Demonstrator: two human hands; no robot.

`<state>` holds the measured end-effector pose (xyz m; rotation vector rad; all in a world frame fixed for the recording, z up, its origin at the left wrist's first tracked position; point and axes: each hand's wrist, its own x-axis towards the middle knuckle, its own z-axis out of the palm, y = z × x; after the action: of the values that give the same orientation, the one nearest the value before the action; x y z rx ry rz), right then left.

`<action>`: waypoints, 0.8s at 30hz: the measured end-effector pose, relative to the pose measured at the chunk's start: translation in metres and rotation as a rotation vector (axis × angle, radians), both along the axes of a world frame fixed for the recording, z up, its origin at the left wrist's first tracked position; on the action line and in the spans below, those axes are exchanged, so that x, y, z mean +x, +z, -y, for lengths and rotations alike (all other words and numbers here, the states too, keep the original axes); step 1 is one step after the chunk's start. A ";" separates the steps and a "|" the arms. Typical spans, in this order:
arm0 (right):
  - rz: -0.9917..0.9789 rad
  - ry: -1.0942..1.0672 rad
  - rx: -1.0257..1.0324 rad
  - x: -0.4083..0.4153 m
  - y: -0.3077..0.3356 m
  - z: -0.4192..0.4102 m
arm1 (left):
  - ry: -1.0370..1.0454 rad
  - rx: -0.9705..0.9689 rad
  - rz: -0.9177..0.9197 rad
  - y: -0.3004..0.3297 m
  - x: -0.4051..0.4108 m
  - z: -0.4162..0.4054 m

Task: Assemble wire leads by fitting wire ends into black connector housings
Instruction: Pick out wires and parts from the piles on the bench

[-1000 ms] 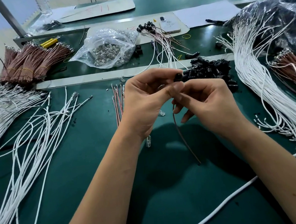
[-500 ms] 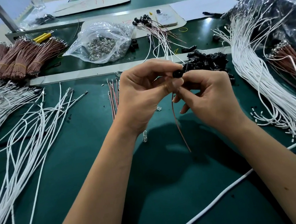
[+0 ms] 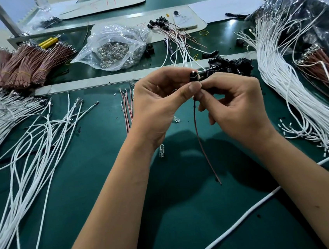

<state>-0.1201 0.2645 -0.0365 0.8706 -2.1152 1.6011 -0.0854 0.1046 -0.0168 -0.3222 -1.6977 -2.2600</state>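
Above the green mat, my left hand (image 3: 161,102) pinches a small black connector housing (image 3: 193,76) between thumb and fingertips. A metal end shows at the housing's top. My right hand (image 3: 236,104) pinches the brown wire (image 3: 204,146) just under the housing; the wire hangs down from there to the mat. A pile of loose black housings (image 3: 232,65) lies right behind my hands. A few short brown wires (image 3: 126,108) lie on the mat left of my left hand.
Loose white wires (image 3: 29,142) spread over the left; a large white bundle (image 3: 289,83) lies at the right. Behind are brown wire bundles (image 3: 29,65), a plastic bag of metal parts (image 3: 115,48), several finished leads (image 3: 172,34), a phone (image 3: 184,20). A thick white cable (image 3: 250,212) crosses front right.
Both hands have stayed together at the housing. The housing now stands more upright between the fingertips, its metal end showing on top, and the brown wire hangs straighter.
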 end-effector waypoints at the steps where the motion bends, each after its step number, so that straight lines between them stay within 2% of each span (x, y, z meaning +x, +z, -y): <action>1: 0.005 0.003 -0.002 0.000 0.000 0.000 | 0.003 0.002 0.005 0.000 0.000 0.000; 9: 0.065 0.075 -0.042 0.001 0.001 0.000 | 0.000 -0.026 -0.027 0.000 -0.001 0.001; 24: -0.037 0.063 0.051 0.001 0.003 -0.003 | 0.019 -0.133 -0.032 0.004 0.003 0.000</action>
<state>-0.1191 0.2673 -0.0339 0.9852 -2.1316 1.5558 -0.0825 0.1045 -0.0124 -0.3683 -1.8306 -2.1214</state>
